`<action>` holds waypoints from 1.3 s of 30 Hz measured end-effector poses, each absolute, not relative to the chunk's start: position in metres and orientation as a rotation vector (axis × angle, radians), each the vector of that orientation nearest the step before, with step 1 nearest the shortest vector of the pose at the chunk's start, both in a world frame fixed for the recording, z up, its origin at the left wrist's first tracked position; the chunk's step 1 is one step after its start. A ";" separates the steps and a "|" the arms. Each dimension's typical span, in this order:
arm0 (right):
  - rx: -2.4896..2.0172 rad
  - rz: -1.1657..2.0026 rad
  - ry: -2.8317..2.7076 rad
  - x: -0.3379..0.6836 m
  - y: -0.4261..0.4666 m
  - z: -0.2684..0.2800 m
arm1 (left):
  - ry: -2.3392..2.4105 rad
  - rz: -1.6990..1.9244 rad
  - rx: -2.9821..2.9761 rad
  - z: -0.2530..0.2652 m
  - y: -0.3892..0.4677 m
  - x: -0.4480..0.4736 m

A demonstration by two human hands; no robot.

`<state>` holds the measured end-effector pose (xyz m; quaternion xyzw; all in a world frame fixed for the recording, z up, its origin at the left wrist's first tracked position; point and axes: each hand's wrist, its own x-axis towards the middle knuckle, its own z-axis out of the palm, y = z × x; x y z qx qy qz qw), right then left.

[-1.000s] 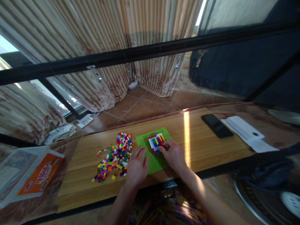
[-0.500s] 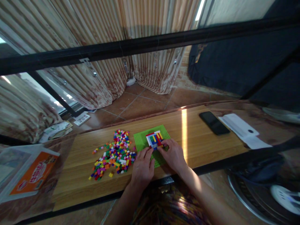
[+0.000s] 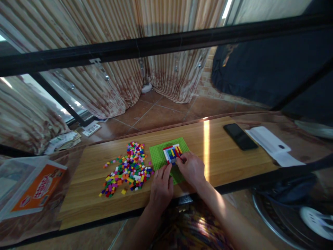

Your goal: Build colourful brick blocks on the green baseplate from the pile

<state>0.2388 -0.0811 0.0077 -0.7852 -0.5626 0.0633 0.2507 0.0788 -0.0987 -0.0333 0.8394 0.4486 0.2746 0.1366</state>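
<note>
A green baseplate (image 3: 156,156) lies on the wooden board, bearing a small block build (image 3: 171,152) of white, red, blue and yellow toy bricks. My left hand (image 3: 161,184) rests on the plate's near left part, fingers stretched forward, their tips by the near edge of the build. At the build's near right side, my right hand (image 3: 191,169) has its thumb and index finger pinched; whatever sits between them is too small and covered to make out. To the left of the plate spreads a heap of loose coloured bricks (image 3: 130,170).
On the left stands a clear plastic box (image 3: 56,163) with an orange label. A black phone (image 3: 240,136) and a white folded card (image 3: 270,140) lie toward the right. The wooden board (image 3: 85,205) ends at a dark front edge. Curtains hang beyond the floor tiles.
My right hand's pinched fingers have shifted slightly at the build's near right side. My left hand has drawn its fingers closer together. The whole view has shifted slightly.
</note>
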 end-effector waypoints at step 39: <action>-2.168 0.620 -1.458 0.283 -0.056 0.026 | 1.255 0.846 2.281 -0.031 -0.099 0.082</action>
